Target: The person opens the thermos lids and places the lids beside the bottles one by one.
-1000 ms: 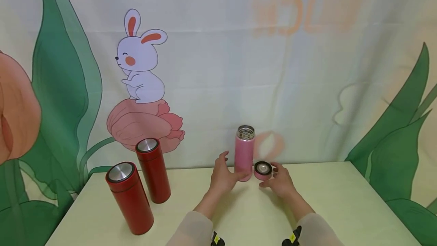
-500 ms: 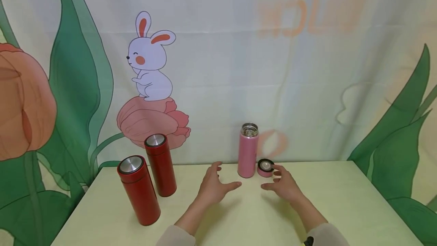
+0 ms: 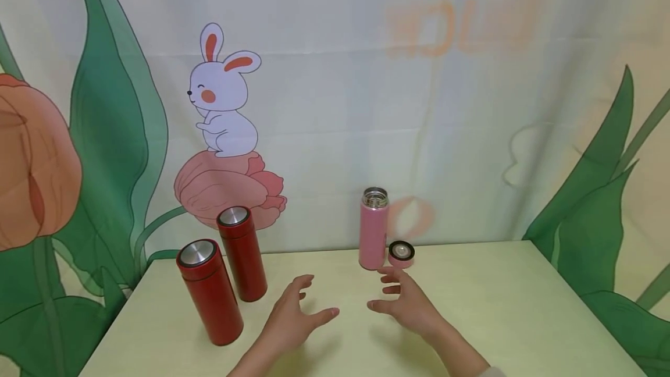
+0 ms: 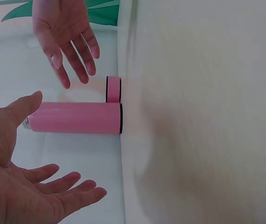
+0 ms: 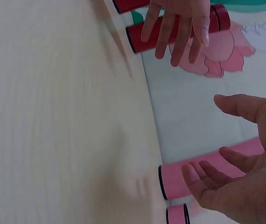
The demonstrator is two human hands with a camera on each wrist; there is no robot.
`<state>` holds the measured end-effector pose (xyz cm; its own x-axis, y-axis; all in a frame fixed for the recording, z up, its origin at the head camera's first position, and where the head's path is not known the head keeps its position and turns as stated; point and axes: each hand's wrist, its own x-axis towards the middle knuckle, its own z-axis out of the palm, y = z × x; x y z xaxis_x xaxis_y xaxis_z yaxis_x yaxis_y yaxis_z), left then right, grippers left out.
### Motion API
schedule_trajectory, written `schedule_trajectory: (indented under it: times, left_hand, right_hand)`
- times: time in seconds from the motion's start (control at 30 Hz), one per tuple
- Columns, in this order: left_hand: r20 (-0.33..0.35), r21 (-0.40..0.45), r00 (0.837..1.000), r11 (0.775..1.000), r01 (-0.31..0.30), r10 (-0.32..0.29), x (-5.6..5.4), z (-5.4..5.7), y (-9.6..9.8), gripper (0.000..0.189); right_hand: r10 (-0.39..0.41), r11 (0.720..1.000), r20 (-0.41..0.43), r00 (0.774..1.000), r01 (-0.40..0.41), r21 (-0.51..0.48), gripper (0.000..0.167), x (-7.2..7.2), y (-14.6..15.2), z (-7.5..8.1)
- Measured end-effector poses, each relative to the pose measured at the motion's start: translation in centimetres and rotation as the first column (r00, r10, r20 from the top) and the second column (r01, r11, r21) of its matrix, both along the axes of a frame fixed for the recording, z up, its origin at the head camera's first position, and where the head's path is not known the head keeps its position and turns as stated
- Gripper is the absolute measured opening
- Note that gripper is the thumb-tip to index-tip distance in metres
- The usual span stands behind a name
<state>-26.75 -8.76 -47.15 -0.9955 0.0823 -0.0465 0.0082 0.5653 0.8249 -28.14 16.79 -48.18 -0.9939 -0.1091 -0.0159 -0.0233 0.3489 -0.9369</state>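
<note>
My left hand (image 3: 291, 319) hovers above the table between the red flasks and the pink one, fingers spread and holding nothing. To its right, my right hand (image 3: 410, 305) is also empty, its fingers loosely bent in front of the pink lid. The pink thermos flask (image 3: 373, 237) stands upright and uncapped near the back edge, its steel mouth showing. Close against its right side lies the pink lid (image 3: 401, 255), inner side up. Two red thermos flasks with silver-topped lids stand at the left, a nearer one (image 3: 211, 301) and a farther one (image 3: 244, 260).
A pale yellow table (image 3: 497, 295) carries everything. Right behind it hangs a printed cloth (image 3: 324, 103) with a rabbit, flowers and leaves. In the right wrist view a red flask (image 5: 147, 37) appears partly behind the left hand.
The left hand has let go of the pink flask and drawn back to the left. The right hand has come away from the lid, toward the front. Flasks and lid stay put.
</note>
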Motion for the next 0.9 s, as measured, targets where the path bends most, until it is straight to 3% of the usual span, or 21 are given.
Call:
schedule_trajectory:
  times: [0.27,0.53,0.9]
  left_hand:
    - [0.090,-0.040,0.995,0.998,-0.043,0.046,1.7,0.3,-2.2,0.100]
    - [0.151,-0.043,0.982,0.993,-0.110,0.115,3.3,0.3,-4.6,0.102]
    - [0.165,-0.015,0.968,0.982,-0.189,0.189,4.6,-0.7,-8.7,0.089]
  right_hand:
    - [0.107,0.994,-0.018,0.994,-0.108,-0.031,0.068,1.6,-2.6,0.1]
    - [0.179,0.982,-0.007,0.984,-0.179,-0.057,0.062,2.3,-5.8,-0.3]
    - [0.348,0.928,0.002,0.938,-0.344,-0.141,0.053,2.4,-10.9,-1.5]
